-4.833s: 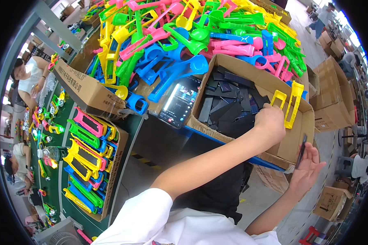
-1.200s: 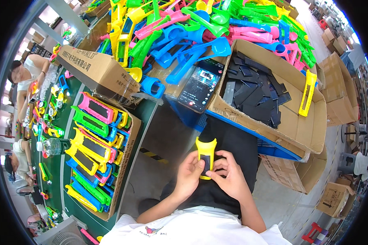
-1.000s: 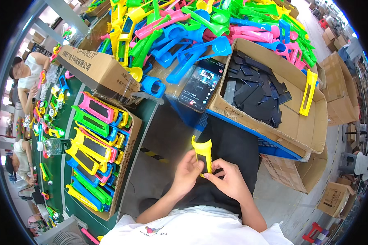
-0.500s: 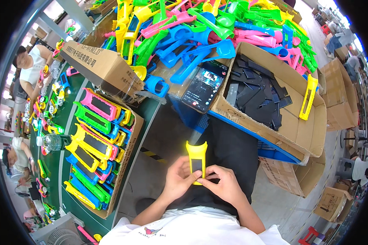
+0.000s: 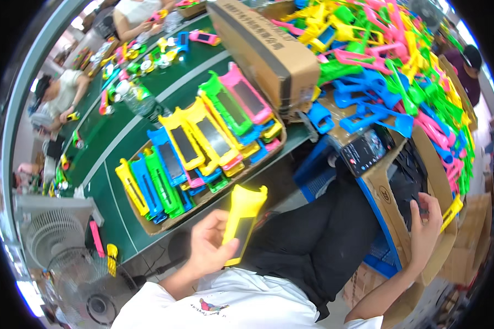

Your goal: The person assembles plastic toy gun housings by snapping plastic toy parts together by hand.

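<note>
My left hand (image 5: 207,244) holds a yellow plastic casing (image 5: 243,207) with a dark panel (image 5: 240,237) set in its lower part. The casing is tilted, its forked end up, over the gap beside the green table. My right hand (image 5: 427,226) is apart from it, over the cardboard box (image 5: 387,192) of thin black panels (image 5: 405,174) on the right. Its fingers are bent with thumb and forefinger a little apart; nothing shows between them. Another yellow casing (image 5: 451,213) lies on that box's right edge.
A shallow carton (image 5: 208,198) of colourful casings with dark panels stands on the green table (image 5: 127,227). A phone (image 5: 363,151) lies by the black panels. Beyond are a tall carton (image 5: 269,55) and heaped plastic parts (image 5: 368,60). A fan (image 5: 88,274) stands left; people sit across the table.
My right hand has let go of the yellow casing and moved right to the box of black panels. My left hand keeps the casing, now tilted. The view has turned left.
</note>
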`<action>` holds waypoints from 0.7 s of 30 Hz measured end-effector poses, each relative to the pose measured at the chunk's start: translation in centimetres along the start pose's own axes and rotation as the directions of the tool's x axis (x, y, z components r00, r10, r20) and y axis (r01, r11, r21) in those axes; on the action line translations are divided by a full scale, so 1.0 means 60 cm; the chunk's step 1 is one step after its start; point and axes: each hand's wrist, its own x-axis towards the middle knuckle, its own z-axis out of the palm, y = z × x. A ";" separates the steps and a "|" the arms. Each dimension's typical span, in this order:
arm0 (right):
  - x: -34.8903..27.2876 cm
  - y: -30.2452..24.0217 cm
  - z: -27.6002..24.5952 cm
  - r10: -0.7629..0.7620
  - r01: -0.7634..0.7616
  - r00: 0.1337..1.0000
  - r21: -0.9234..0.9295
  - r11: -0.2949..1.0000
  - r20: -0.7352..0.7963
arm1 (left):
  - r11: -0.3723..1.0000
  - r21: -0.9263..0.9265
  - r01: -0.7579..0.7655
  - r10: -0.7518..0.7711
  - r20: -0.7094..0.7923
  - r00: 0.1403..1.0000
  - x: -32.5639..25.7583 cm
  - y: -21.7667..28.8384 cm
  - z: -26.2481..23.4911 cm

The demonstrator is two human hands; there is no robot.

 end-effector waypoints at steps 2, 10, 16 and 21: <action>0.006 0.017 -0.012 -0.018 0.018 0.994 -0.002 1.000 0.110 | 0.989 0.094 -0.113 0.125 -0.140 0.982 -0.006 0.038 -0.009; 0.011 0.034 0.004 -0.036 -0.020 0.950 0.175 0.984 0.311 | 0.625 0.753 0.207 0.394 -0.533 0.749 0.089 0.156 -0.091; 0.018 0.043 -0.009 0.000 -0.080 0.923 0.193 0.978 0.385 | 0.238 0.915 0.325 0.460 -0.402 0.792 0.179 0.121 -0.156; 0.022 0.053 -0.021 0.057 -0.149 0.926 0.223 0.963 0.374 | 0.307 0.931 0.197 0.567 -0.345 0.748 0.177 0.119 -0.109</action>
